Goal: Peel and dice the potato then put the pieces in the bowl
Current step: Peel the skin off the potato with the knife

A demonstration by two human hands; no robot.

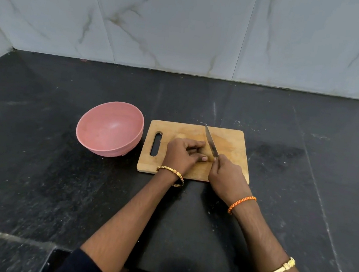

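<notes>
A black stone counter (56, 165) carries a pink bowl (110, 128) left of a wooden cutting board (230, 138). On the board, the left hand (183, 154) curls over the mostly hidden potato (209, 157). Just right, the right hand (225, 176) grips a knife (211, 143), blade pointing far.

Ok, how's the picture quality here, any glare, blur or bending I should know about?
Head view: wide-angle bending curves the wall tiles and counter edges; soft overhead light puts a faint sheen inside the pink bowl; the dark counter smears toward the lower corners; the hands hide most of the potato on the cutting board; knife blade stays sharp.
</notes>
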